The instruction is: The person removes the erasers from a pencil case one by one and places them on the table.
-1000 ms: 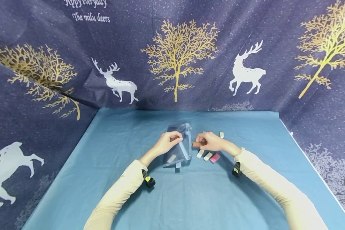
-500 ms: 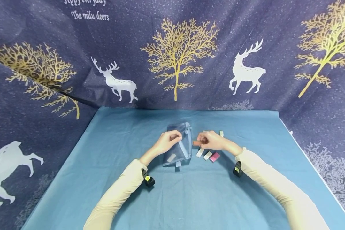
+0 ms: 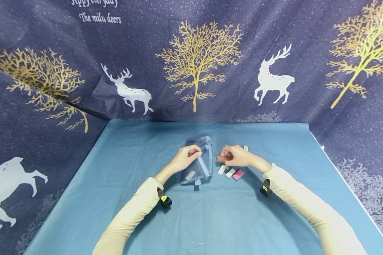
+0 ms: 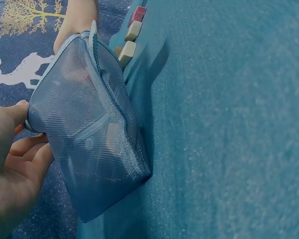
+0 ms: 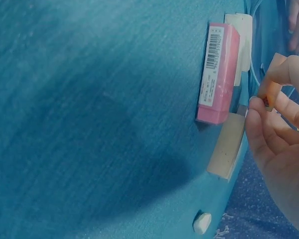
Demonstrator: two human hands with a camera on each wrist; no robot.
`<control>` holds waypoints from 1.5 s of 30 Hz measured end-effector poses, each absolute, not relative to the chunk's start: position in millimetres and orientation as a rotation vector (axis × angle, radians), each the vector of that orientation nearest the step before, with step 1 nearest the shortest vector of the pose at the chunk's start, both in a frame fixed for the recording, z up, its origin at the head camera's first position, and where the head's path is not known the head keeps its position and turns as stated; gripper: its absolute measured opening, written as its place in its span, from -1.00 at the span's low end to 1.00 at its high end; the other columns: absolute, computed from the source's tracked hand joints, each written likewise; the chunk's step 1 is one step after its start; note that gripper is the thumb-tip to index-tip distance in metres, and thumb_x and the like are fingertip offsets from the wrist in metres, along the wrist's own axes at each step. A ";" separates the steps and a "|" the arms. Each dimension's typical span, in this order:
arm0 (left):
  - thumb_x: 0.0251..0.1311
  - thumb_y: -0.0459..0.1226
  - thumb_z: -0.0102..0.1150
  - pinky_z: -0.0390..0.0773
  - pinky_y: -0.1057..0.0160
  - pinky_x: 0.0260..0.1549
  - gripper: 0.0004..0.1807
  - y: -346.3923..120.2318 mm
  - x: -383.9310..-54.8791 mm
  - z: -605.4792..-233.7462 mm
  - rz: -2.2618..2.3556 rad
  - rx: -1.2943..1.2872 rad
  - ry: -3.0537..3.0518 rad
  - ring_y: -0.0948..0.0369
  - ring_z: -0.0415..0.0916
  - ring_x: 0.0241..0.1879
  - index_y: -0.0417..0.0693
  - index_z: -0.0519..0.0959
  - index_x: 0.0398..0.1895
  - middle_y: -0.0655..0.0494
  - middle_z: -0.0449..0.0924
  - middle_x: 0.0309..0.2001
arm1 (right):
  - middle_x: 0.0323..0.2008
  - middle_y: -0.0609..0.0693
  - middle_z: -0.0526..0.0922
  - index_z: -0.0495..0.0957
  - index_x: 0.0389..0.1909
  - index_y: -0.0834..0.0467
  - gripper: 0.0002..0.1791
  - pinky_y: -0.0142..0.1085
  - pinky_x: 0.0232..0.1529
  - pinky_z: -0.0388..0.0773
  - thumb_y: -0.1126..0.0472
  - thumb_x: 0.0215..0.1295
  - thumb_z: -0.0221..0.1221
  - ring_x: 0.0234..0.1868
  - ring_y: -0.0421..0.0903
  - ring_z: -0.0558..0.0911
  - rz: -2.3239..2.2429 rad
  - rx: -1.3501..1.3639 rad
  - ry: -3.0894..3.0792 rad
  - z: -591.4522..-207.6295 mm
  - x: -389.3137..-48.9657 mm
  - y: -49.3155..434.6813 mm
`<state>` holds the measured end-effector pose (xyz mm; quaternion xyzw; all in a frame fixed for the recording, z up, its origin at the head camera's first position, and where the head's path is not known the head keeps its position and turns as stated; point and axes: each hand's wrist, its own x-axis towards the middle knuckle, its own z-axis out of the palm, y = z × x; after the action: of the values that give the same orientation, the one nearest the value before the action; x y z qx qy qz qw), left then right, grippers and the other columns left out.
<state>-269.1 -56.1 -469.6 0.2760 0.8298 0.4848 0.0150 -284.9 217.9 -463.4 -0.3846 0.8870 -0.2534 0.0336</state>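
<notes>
My left hand (image 3: pixel 186 158) pinches the edge of a blue mesh zipper pouch (image 4: pixel 74 149) between thumb and fingers. The pouch's mouth faces right, and a pale block (image 3: pixel 190 175) shows through the mesh at its near end. Just right of the mouth, my right hand (image 3: pixel 237 156) pinches an orange-brown eraser (image 3: pixel 220 159), one end sticking out past the fingertips. Below that hand lie two whitish erasers, one (image 3: pixel 222 169) beside the other (image 3: pixel 230 173), and a pink eraser (image 5: pixel 219 74) with a barcode label.
A small pale eraser (image 3: pixel 245 148) lies farther back on the blue tablecloth (image 3: pixel 223 216). Another cream block (image 5: pixel 225 147) shows in the right wrist view, partly behind my right hand in the head view. A dark cloth (image 3: pixel 223 60) with deer and trees hangs behind.
My right hand has shifted slightly right, away from the pouch mouth, still pinching the orange-brown eraser. The left hand and pouch have stayed nearly in place.
</notes>
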 end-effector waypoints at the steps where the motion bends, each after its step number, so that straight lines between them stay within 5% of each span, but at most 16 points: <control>1: 0.23 -0.18 0.06 0.51 0.23 -0.27 -0.79 -56.2 -268.9 -469.1 1.514 0.857 2.574 0.23 0.55 -0.27 -0.12 0.55 -0.20 -0.04 0.65 -0.22 | -0.44 -0.10 0.56 0.50 -0.29 0.10 -0.74 -0.42 -0.40 0.47 0.27 -0.09 0.24 -0.46 -0.25 0.48 -0.778 -1.183 2.727 -463.1 -284.9 218.5; 45: 0.24 -0.13 0.04 0.49 0.29 -0.27 -0.72 -57.3 -269.5 -468.6 1.493 0.860 2.550 0.27 0.53 -0.32 -0.15 0.56 -0.18 0.03 0.65 -0.25 | -0.33 -0.06 0.64 0.58 -0.22 0.06 -0.72 -0.40 -0.27 0.53 0.20 -0.01 0.31 -0.35 -0.25 0.59 -0.870 -0.950 2.710 -458.7 -277.7 238.0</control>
<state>-269.5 -57.3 -468.6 0.2794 0.8281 0.4849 0.0319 -277.7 238.0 -458.7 -0.3157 0.9009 -0.2892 0.0706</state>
